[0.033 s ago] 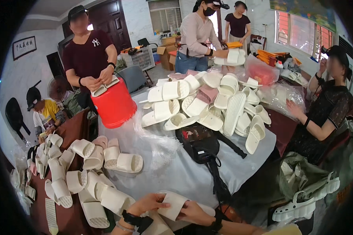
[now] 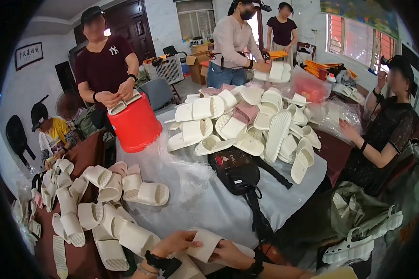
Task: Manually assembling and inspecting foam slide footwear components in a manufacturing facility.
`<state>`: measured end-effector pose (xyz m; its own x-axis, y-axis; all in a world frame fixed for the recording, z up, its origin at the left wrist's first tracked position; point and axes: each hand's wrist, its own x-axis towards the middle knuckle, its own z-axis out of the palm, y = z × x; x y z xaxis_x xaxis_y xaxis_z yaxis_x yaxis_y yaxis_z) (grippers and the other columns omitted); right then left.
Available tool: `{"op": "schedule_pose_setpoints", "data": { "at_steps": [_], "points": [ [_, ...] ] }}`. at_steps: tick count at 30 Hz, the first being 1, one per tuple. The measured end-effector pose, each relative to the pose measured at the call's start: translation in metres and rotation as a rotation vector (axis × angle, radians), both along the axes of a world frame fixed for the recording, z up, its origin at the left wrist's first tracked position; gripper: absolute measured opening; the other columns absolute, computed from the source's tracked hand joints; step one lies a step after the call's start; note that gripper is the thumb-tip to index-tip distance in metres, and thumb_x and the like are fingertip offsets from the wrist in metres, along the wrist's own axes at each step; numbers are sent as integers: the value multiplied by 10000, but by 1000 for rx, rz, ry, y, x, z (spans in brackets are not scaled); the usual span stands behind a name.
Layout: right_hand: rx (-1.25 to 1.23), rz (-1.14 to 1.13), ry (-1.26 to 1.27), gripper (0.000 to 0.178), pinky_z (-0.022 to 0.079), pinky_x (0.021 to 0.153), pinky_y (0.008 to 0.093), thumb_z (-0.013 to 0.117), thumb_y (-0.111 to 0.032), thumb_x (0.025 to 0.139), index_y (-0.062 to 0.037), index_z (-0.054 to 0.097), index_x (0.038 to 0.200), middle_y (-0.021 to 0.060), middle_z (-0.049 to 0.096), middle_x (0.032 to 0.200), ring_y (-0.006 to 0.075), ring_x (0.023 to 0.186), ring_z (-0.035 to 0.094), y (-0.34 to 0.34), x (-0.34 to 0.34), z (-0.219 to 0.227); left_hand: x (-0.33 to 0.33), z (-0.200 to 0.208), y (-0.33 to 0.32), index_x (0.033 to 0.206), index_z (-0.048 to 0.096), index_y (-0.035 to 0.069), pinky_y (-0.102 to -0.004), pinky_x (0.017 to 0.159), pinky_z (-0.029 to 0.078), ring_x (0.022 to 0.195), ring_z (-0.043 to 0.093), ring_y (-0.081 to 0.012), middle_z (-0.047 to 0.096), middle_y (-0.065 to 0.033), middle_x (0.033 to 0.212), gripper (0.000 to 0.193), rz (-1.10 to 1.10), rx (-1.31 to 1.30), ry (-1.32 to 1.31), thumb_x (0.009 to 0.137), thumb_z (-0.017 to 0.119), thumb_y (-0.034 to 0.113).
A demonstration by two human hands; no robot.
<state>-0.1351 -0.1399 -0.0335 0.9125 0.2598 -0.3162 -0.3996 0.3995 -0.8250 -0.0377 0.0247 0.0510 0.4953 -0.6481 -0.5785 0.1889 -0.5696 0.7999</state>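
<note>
At the near edge of the table I hold a cream slide slipper (image 2: 204,247) by its broad strap. My left hand (image 2: 178,242) pinches the strap's left side, thumb on top. My right hand (image 2: 232,255) grips its other side, with the fingertips tucked under the strap and hidden. Below my hands, another cream slipper (image 2: 187,269) is partly covered by my wrists. A pile of cream slippers (image 2: 137,238) lies just left of my left hand.
A large heap of cream slippers (image 2: 233,122) fills the far table beside a black bag (image 2: 237,171). A co-worker presses a slipper on an upturned red bucket (image 2: 134,128). Plastic wrap (image 2: 186,169) lies mid-table. White clogs (image 2: 354,249) sit at right. Other people stand around.
My hands and the slipper in them look unchanged. Across the table, a co-worker's pair of cream slippers has dropped slightly.
</note>
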Motion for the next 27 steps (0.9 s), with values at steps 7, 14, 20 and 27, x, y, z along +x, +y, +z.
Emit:
{"op": "schedule_pose_setpoints", "data": {
  "at_steps": [7, 14, 20, 27],
  "points": [
    [246, 129, 124, 317, 444, 823, 272, 488, -49, 843, 57, 461, 1140, 105, 551, 1037, 174, 925, 552, 3, 5, -25, 7, -16, 12, 995, 593, 7, -199, 586, 379, 667, 487, -67, 585, 7, 761, 381, 158, 20, 21, 749, 690, 282],
    [265, 90, 132, 388, 414, 858, 254, 475, -117, 878, 46, 362, 1212, 96, 518, 1085, 168, 990, 522, -1, -4, 5, 7, -30, 22, 864, 604, 46, -180, 434, 273, 492, 373, -27, 496, 56, 607, 277, 307, 9, 8, 756, 683, 289],
    [94, -30, 120, 279, 428, 743, 240, 501, -196, 879, 7, 466, 1067, 57, 538, 927, 138, 866, 521, 12, -17, 40, 9, -35, 30, 839, 546, 66, -169, 409, 229, 455, 296, -15, 361, 82, 557, 167, 494, -183, 353, 844, 580, 229],
    [87, -221, 158, 223, 448, 726, 271, 523, -189, 858, 6, 556, 959, 71, 563, 826, 145, 814, 545, 40, -27, 18, 9, -30, 21, 816, 608, 30, -204, 417, 306, 471, 404, -54, 515, 23, 583, 194, 486, -119, -60, 790, 638, 220]
  ]
}}
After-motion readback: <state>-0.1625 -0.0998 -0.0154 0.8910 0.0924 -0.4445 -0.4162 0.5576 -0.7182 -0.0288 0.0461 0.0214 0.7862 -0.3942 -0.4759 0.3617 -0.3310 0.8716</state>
